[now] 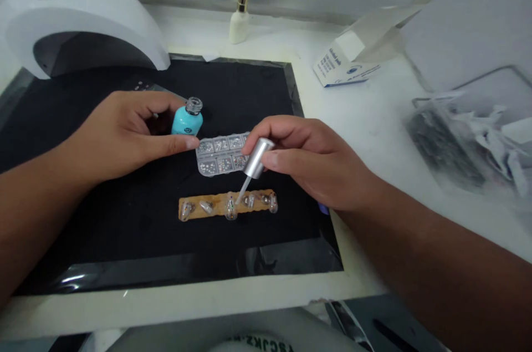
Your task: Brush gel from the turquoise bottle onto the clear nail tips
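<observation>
Item: brush cap (pixel 258 157), pinched in your right hand (pixel 316 166), bristle tip touching the nail strip (pixel 228 205) below your fingertips. Your left hand (pixel 124 133) is wrapped around the teal bottle (pixel 188 119) (uncapped).

A turquoise bottle (pixel 187 121) is seen against a black mat (pixel 124 219). A silver brush cap (pixel 257 158) is shown above a tan strip (pixel 216 203) of clear nail tips. The tabletop (pixel 366 119) and lamp (pixel 78 19) are coloured white.
</observation>
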A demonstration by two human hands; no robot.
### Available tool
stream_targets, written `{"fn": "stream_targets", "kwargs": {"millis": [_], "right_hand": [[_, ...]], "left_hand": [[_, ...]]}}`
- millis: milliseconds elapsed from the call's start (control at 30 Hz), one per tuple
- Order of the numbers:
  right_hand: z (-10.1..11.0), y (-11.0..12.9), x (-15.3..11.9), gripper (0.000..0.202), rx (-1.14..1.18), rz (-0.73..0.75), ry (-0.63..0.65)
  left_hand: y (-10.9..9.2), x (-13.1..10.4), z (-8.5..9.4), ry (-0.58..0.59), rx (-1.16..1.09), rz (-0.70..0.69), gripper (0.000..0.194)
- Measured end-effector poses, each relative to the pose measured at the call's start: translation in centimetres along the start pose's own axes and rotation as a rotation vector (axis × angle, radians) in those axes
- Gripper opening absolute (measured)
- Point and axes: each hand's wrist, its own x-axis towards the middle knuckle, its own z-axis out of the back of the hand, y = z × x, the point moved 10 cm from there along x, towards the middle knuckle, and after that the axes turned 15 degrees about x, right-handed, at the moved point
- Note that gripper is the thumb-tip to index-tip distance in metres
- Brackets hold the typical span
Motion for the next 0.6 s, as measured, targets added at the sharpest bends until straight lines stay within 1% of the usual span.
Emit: {"fn": "stream_targets", "kwargs": {"millis": [167, 367, 600], "right_hand": [[-0.05, -0.09, -0.03, 0.010, 0.029, -0.009, 0.009], [0.28, -0.10, 0.02, 0.010, -0.021, -0.022, -0.023], [0.05, -0.12, -0.02, 0.011, -0.039, -0.024, -0.008]], "left_hand": [[0.15, 0.01, -0.17, -0.003, -0.006, 0.013, 0.032], [0.16, 0.05, -0.10, 0.001, 0.001, 0.021, 0.034], [0.11, 0.00, 0.00, -0.001, 0.011, 0.010, 0.033]]}}
